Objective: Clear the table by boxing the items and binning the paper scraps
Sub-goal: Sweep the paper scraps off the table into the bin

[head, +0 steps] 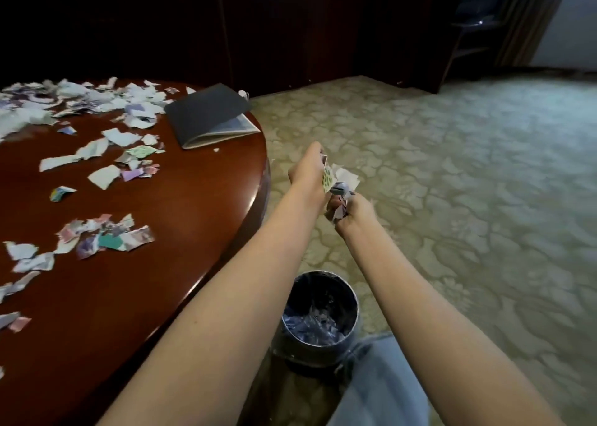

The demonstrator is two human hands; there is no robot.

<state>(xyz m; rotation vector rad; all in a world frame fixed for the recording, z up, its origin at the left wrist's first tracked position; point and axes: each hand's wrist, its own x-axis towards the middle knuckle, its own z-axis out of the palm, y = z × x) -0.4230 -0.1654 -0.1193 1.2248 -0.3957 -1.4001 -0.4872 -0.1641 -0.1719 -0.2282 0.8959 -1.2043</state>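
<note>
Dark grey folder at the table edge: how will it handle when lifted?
The thin dark grey folder probably flexes and is light. Its cover gapes, so loose sheets may slide out. A corner seems to overhang the wooden table, so a push could tip it off.

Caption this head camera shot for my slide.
Left hand and right hand hold paper scraps above the floor near the bin; other scraps and a folder lie on the table.

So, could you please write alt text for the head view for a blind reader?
The left hand and right hand hold a bunch of paper scraps above the carpet, near a round bin. More scraps and a dark folder lie on the table.
</note>
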